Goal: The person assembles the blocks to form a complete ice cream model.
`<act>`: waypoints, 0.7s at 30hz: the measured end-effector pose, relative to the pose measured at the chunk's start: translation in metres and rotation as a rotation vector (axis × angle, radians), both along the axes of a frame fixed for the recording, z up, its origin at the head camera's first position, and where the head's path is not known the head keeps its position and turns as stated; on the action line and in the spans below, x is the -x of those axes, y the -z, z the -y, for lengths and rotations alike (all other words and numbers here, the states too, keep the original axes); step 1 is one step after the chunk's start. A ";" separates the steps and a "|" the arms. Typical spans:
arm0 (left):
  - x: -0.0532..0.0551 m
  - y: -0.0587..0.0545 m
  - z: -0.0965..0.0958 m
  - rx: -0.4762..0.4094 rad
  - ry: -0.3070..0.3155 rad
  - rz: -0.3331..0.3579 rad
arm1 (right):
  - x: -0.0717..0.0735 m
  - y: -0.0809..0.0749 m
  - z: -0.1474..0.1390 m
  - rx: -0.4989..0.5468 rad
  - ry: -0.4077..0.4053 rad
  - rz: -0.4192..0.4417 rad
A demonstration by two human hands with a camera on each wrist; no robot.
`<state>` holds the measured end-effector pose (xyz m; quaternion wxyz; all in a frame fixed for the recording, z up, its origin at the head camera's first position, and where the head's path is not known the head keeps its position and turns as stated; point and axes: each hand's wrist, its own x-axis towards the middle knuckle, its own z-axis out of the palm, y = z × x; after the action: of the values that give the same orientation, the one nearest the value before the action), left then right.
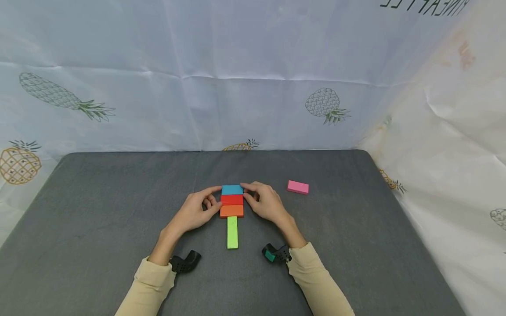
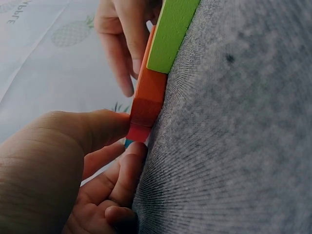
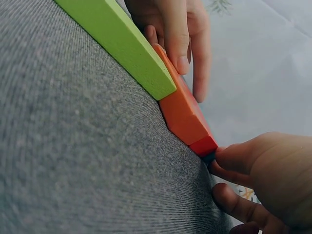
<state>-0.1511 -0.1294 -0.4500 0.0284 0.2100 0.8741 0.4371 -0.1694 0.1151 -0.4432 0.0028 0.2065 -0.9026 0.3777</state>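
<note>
Frame centre: left hand (image 1: 195, 211), right hand (image 1: 267, 203), fingers (image 1: 212, 190) loose, touch blue rectangular wooden block (image 1: 232, 190).
Likely light, stiff; hold by ends.

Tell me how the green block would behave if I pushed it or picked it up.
The green block should stay stiff, judging by its straight, crisp edges. Lying flat, it seems unlikely to roll or tip. Pushed toward the orange block, it would probably nudge that too, since its end appears to meet it.
</note>
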 end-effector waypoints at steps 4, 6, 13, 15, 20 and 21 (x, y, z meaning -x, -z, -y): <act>0.000 0.000 0.000 0.002 -0.001 0.002 | 0.001 0.001 0.000 -0.003 0.002 0.005; 0.001 0.000 0.000 0.004 0.001 -0.001 | 0.001 0.001 -0.001 -0.002 0.000 0.005; 0.001 -0.001 -0.001 0.014 0.009 0.006 | 0.001 0.002 -0.001 0.016 -0.004 0.005; 0.001 -0.002 -0.001 0.019 0.009 0.009 | 0.002 0.003 -0.001 0.017 -0.004 0.008; 0.001 -0.002 -0.001 0.021 0.006 0.016 | 0.003 0.004 0.000 0.012 -0.002 0.014; 0.001 -0.002 -0.001 0.021 0.005 0.017 | 0.002 0.004 0.000 0.011 -0.002 0.016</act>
<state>-0.1518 -0.1283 -0.4484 0.0394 0.2081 0.8778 0.4296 -0.1718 0.1156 -0.4467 -0.0036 0.2045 -0.9003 0.3843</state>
